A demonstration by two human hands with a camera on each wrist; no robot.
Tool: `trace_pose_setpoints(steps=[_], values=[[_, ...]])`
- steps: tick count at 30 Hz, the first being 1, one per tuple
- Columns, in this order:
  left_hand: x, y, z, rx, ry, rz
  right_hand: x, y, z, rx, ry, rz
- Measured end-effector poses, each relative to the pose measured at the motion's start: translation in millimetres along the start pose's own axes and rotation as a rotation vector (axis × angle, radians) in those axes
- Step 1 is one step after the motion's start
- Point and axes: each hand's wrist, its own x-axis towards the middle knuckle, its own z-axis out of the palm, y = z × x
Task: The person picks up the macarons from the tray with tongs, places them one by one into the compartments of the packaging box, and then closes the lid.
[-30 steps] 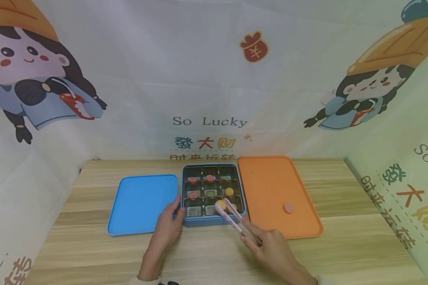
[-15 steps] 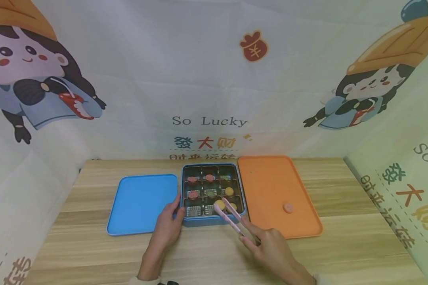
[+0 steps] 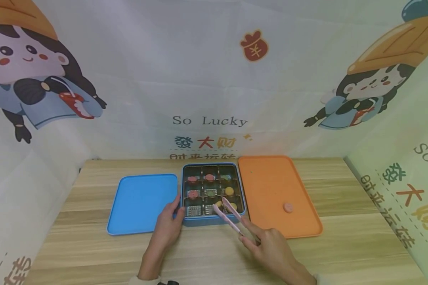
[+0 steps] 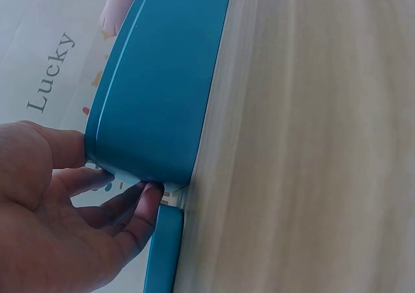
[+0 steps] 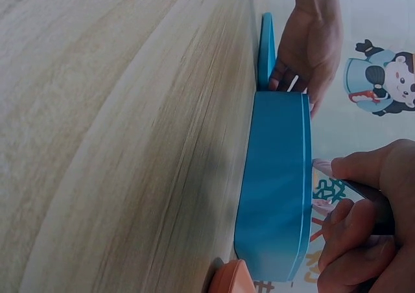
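Observation:
A blue box [image 3: 214, 221] with a dark divided insert holds red, green and yellow round pieces. My left hand [image 3: 168, 225] grips its front left corner, thumb and fingertips against the wall [image 4: 155, 79] in the left wrist view. Pink-tipped tongs [image 3: 232, 221] are held in my right hand [image 3: 276, 253], reaching over the front right of the box. The tong tips stand apart, with a yellow piece [image 3: 218, 204] between or just below them at the front middle compartment; whether they touch it I cannot tell. Another yellow piece [image 3: 232, 207] lies in the front right compartment, partly behind the tongs.
An orange tray [image 3: 274, 186] stands right of the box, with one pink round piece [image 3: 288, 208] on it. On the left lies a blue lid or tray [image 3: 142, 204], close to my left hand. A printed cloth [image 3: 210, 79] hangs behind the wooden table [image 3: 199, 257].
The tong tips have spread apart, and the yellow piece between them sits slightly lower and looks more tilted. My left hand and the box have not moved.

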Motion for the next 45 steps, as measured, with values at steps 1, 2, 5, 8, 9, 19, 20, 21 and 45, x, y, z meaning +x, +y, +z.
trace_pose_setpoints(steps=[1,2,5,8,9,19,20,21,45], values=[[0.1,0.1,0.0,-0.001,-0.002,-0.002,-0.1,0,0,0.001,-0.001,0.003],[0.2,0.1,0.1,-0.002,-0.004,-0.002,-0.1,0,0,0.003,-0.002,0.007],[0.5,0.2,0.4,-0.002,-0.005,-0.003,-1.1,1,0,0.02,0.0,0.012],[0.9,0.2,1.5,-0.001,-0.004,0.0,-3.5,6,-1,0.064,0.006,0.018],[1.1,0.1,1.9,-0.001,-0.004,0.001,-4.9,9,-1,0.079,0.013,0.02],[2.6,2.0,-0.9,-0.005,-0.008,0.002,-24.2,46,-21,0.073,0.151,0.045],[2.5,1.9,-0.9,-0.006,-0.012,-0.004,-26.5,50,-24,0.064,0.16,0.052],[2.4,1.5,-0.9,-0.004,-0.012,-0.004,-28.7,53,-26,0.053,0.169,0.059],[1.6,-2.0,1.3,-0.013,-0.001,0.02,-62.3,102,-52,-0.107,0.09,0.38]])
